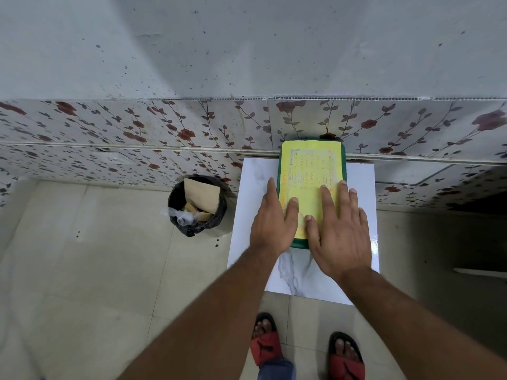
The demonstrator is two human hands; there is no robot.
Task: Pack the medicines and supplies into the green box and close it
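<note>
Cardboard scraps and crumpled plastic fill a round bin (197,206) lined in black, standing on the tiled floor just left of the white marbled surface (301,278). Both hands lie flat with fingers spread: the left hand (273,220) over the near left corner of the green box (299,244), the right hand (338,231) on its closed lid. Print on the lid's yellow sheet (311,165) is too small to read. Box contents are hidden. Its far end touches the flowered wall tiles (137,127).
</note>
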